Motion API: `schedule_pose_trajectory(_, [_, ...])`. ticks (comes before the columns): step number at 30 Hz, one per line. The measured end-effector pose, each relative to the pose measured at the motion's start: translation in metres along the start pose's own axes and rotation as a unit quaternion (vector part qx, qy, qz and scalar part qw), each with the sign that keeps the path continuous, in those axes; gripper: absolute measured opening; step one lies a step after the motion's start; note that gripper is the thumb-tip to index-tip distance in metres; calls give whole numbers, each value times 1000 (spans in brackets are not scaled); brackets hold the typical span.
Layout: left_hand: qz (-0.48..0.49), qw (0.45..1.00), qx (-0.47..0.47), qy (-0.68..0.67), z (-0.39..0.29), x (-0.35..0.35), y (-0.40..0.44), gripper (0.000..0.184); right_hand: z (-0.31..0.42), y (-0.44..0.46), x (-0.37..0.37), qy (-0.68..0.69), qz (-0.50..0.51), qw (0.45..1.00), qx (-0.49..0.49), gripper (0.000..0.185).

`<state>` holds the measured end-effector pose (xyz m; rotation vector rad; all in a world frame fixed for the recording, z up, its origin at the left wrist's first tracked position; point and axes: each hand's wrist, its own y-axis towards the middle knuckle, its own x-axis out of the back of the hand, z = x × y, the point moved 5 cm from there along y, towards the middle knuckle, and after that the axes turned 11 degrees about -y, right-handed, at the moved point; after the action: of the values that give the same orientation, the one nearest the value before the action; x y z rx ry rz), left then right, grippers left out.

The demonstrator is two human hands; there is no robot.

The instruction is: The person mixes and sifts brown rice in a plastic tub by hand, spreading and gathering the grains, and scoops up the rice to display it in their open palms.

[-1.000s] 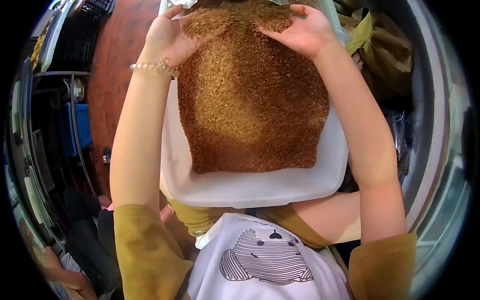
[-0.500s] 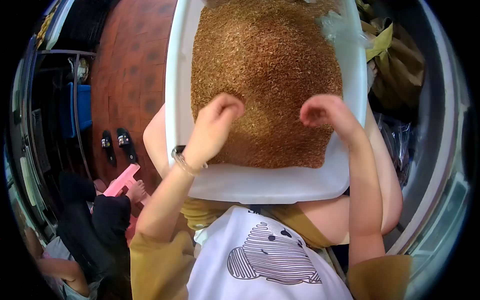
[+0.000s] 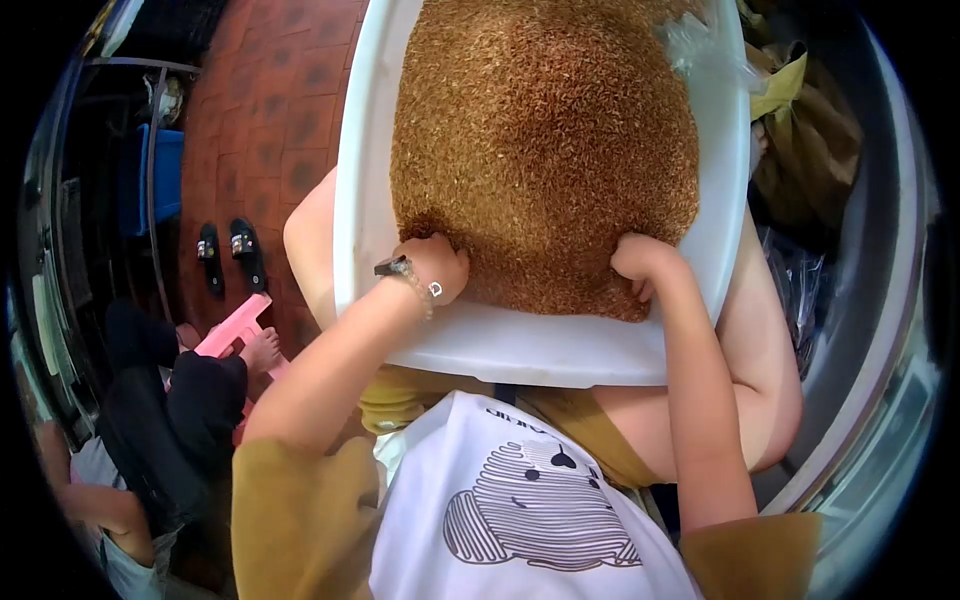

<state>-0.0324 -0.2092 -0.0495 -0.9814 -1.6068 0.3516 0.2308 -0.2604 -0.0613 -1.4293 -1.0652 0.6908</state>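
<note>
The left hand [image 3: 437, 268] and right hand [image 3: 645, 262] curl into the near corners of a brown grain heap [image 3: 545, 150], fingertips hidden, grip unclear; the heap spreads beyond them in a white tray [image 3: 520, 358].

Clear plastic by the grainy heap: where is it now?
In the head view, the clear plastic is at upper right, along the right side of the white tray, by the brown grainy heap, farther out than the right hand.
</note>
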Motion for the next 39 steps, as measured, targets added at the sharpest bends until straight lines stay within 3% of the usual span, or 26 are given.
schedule_pose_trajectory(1, [30, 1000, 6, -2, 3, -8, 4, 38, -5, 23, -11, 47, 32, 998, 23, 37])
schedule_pose_trajectory(4, [234, 964, -111, 64, -11, -20, 15, 41, -2, 32, -23, 147, 72, 984, 64, 42])
schedule_pose_trajectory(6, [254, 954, -153, 50, -18, -29, 25, 41, 6, 25, -27, 180, 63, 978, 86, 43])
schedule_pose_trajectory(8, [223, 965, -100, -97, -22, -32, 33, 42, 15, 5, -23, 192, 33, 975, 109, 43])
schedule_pose_trajectory(9, [208, 948, -30, -237, -20, -34, 34, 42, 17, 1, -23, 183, 56, 974, 119, 46])
schedule_pose_trajectory(10, [196, 895, 50, -397, -21, -36, 32, 42, 19, 3, -27, 226, 65, 963, 131, 46])
schedule_pose_trajectory(12, [161, 722, 181, -648, -23, -40, 22, 43, 25, 11, -37, 311, 84, 934, 152, 47])
schedule_pose_trajectory(14, [155, 616, 227, -738, -31, -38, 14, 44, 33, 26, -54, 452, 114, 868, 170, 46])
schedule_pose_trajectory(16, [152, 573, 246, -767, -38, -32, 10, 44, 39, 39, -68, 554, 121, 806, 173, 47])
schedule_pose_trajectory(18, [158, 579, 251, -759, -41, -27, 10, 48, 41, 45, -76, 624, 104, 757, 161, 48])
schedule_pose_trajectory(22, [120, 619, 266, -729, -16, -66, 23, 48, 43, 45, -85, 622, 107, 767, 115, 54])
schedule_pose_trajectory(23, [109, 634, 266, -718, -6, -81, 30, 48, 37, 60, -95, 622, 64, 775, 87, 51])
schedule_pose_trajectory(25, [96, 671, 254, -690, 13, -109, 45, 45, 37, 60, -97, 606, 20, 792, 63, 51])
schedule_pose_trajectory(28, [-7, 783, 243, -572, 32, -137, 54, 47, 30, 91, -113, 596, -69, 796, 78, 47])
schedule_pose_trajectory(30, [-19, 788, 298, -538, 18, -108, 42, 46, 32, 79, -107, 549, -103, 825, 89, 44])
schedule_pose_trajectory(34, [-53, 801, 316, -505, 13, -95, 33, 45, 38, 58, -93, 588, -131, 798, 34, 39])
schedule_pose_trajectory(36, [-60, 797, 324, -506, 23, -118, 38, 44, 38, 69, -102, 514, -122, 847, 62, 40])
schedule_pose_trajectory(38, [-56, 804, 321, -498, 21, -115, 39, 43, 38, 73, -107, 527, -110, 841, 52, 40])
schedule_pose_trajectory(39, [-48, 811, 316, -490, 17, -102, 34, 43, 38, 73, -112, 575, -101, 811, 26, 40])
